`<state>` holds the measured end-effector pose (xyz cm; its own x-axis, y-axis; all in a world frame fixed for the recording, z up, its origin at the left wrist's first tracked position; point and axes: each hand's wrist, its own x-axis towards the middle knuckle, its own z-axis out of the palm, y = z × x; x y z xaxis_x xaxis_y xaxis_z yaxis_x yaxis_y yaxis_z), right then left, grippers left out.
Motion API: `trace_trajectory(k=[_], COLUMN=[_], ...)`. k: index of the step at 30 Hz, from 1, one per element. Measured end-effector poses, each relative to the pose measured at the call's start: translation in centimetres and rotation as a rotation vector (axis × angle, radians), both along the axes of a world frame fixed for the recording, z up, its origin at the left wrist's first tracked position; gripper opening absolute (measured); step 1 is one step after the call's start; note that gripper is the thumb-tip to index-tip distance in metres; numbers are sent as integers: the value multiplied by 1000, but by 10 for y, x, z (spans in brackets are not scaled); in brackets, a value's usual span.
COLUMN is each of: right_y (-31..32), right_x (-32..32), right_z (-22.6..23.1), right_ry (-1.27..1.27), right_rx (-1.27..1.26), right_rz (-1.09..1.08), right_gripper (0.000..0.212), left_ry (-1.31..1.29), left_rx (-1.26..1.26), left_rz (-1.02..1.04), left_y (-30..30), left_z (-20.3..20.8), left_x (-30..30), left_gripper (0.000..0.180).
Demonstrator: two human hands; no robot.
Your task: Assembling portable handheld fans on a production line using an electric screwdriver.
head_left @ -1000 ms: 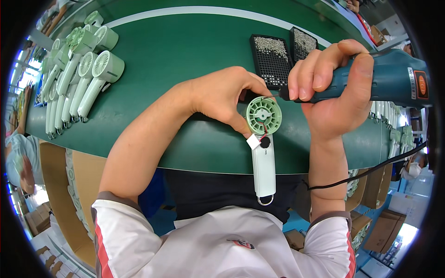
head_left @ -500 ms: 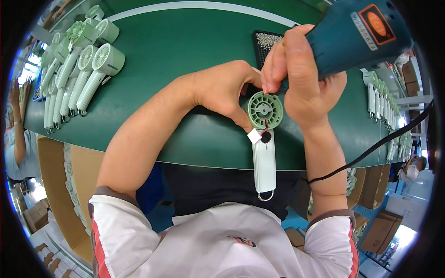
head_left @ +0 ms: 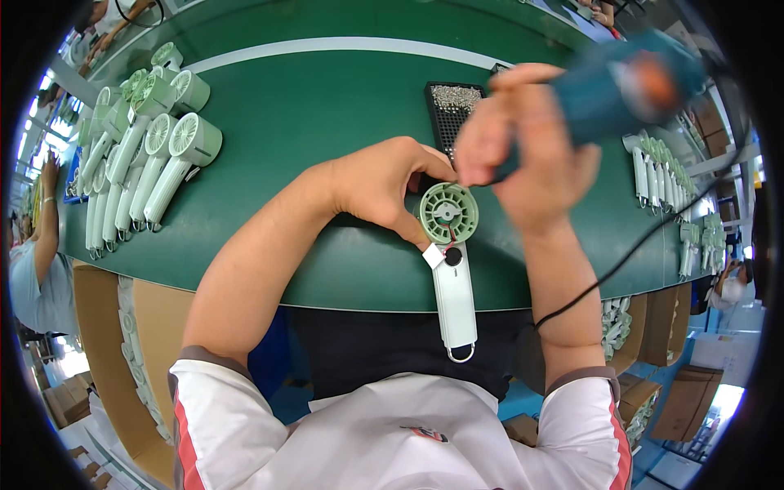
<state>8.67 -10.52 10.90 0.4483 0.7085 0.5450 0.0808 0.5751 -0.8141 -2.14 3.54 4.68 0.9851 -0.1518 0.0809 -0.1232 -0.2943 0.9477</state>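
A pale green handheld fan (head_left: 456, 298) lies on the green table, its round head toward the far side and its handle overhanging the near edge. The head is uncovered, showing spokes, a grey centre piece and thin red and black wires. My left hand (head_left: 390, 189) curls round the left of the fan head, thumb beside a small white square piece (head_left: 432, 256). Gripped in my right hand (head_left: 527, 151) is a teal electric screwdriver (head_left: 625, 86), tilted and blurred by motion. Its tip is near the head's upper rim; my fingers hide whether it touches.
Just beyond my hands sits a black screw tray (head_left: 445, 122) holding many small screws. Several assembled fans (head_left: 167, 175) stand clustered at the left, and more fans (head_left: 653, 175) line the right. A black cable (head_left: 621, 273) crosses my right forearm. Open cardboard boxes (head_left: 102, 327) are below the table edge.
The view has shifted slightly, so the table sits lower in it. My right hand and the screwdriver have moved and are now blurred; my left hand keeps its hold on the fan.
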Motion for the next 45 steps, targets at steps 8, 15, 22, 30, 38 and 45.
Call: trace_trajectory(k=[8,15,22,30,38,45], right_y=[-4,16,21,22,29,33], right_x=[75,72,63,68,65,64], right_z=[-7,-29,-29,-35,-31,-32], right_ry=[34,120,90,-17,-48,-124], right_rx=[159,137,116,64,60,-17], right_rz=[-433,-398,-374,-351,-278,-247], right_gripper=[29,30,30,30,19,17], left_ry=[-65,-44,-67,-42,-53,-49], left_rx=[78,130,122,95,71,110], left_rz=[1,0,15,13,2,1], left_y=[0,0,-1,-1,0,-1], left_z=[2,7,5,4,4,6], left_x=[4,5,5,3,5,4], left_gripper=[63,64,64,64,64,64])
